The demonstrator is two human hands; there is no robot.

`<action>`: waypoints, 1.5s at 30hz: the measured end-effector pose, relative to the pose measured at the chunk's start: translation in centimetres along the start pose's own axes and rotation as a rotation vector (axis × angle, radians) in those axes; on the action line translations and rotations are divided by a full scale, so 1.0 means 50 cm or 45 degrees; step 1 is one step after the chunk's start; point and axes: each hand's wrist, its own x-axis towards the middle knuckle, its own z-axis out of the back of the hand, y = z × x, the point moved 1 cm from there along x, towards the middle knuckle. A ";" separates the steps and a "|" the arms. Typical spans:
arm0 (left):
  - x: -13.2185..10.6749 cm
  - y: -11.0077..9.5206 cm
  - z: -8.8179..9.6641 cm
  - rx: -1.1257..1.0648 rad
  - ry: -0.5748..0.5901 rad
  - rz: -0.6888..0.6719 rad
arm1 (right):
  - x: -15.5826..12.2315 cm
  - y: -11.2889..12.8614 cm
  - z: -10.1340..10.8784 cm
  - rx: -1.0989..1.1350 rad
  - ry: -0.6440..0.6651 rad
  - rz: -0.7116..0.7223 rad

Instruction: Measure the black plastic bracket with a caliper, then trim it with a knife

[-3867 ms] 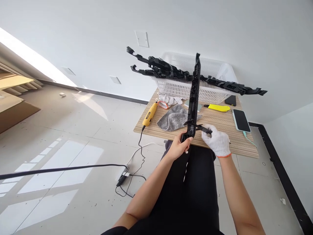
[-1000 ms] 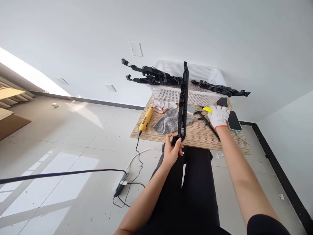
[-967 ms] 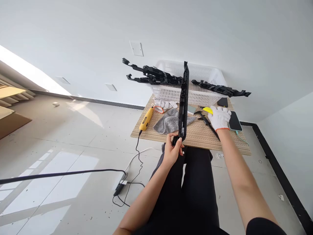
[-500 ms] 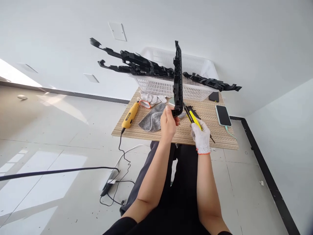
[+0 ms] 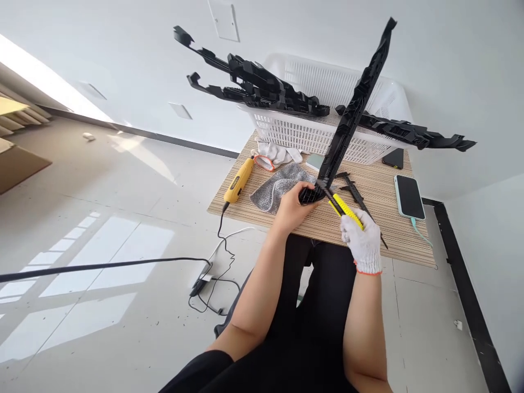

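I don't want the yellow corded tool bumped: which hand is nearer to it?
Left. The left hand, gripping the long black part, is right of the yellow corded tool, with some of the grey cloth between; the right hand, holding the yellow knife, is farther right.

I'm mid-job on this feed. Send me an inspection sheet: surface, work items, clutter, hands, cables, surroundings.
Surface: striped wood-look tabletop, partly covered by a white plastic basket.
Job's things: long black plastic part, slanted; yellow utility knife, blade at its near end, contact unclear; more black plastic parts across the basket.
Clutter: gray cloth, white glove, yellow corded tool, black caliper, pale-cased phone.
Hands: bare left hand grips the part's near end; gloved right hand holds the knife.
Cables: tool cord hangs off the table edge; mint cable plugged into the phone; thick black cable at left.
Surroundings: white wall, cardboard at left.
Other people: nothing seen.
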 end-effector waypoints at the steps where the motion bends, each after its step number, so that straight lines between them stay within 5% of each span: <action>1: 0.000 0.001 -0.001 -0.028 0.005 -0.010 | -0.001 0.002 0.000 -0.009 -0.003 -0.007; 11: -0.005 0.012 -0.004 -0.134 -0.047 0.029 | -0.010 0.011 0.022 -0.060 0.099 -0.118; 20: -0.004 0.014 -0.005 -0.221 -0.065 0.063 | -0.010 0.009 0.021 -0.032 -0.075 -0.045; 23: -0.006 0.015 -0.006 -0.249 -0.045 0.087 | -0.011 0.011 0.021 -0.029 0.067 -0.090; 27: -0.008 0.014 -0.006 -0.226 -0.049 0.079 | -0.012 0.010 0.022 0.039 -0.145 -0.084; 31: -0.010 0.014 -0.006 -0.228 -0.037 0.069 | -0.014 0.006 0.019 -0.030 -0.008 -0.137; 34: -0.011 0.013 -0.006 -0.194 -0.037 0.077 | -0.017 0.007 0.024 0.012 -0.171 -0.057; 38: -0.013 0.010 -0.006 -0.203 -0.014 0.106 | -0.019 0.005 0.025 -0.062 -0.044 -0.114; 41: -0.014 0.009 -0.005 -0.181 -0.026 0.120 | -0.019 0.006 0.025 0.029 -0.217 -0.044; 45: -0.014 0.009 -0.005 -0.189 -0.016 0.111 | -0.019 0.006 0.021 0.041 -0.089 -0.132</action>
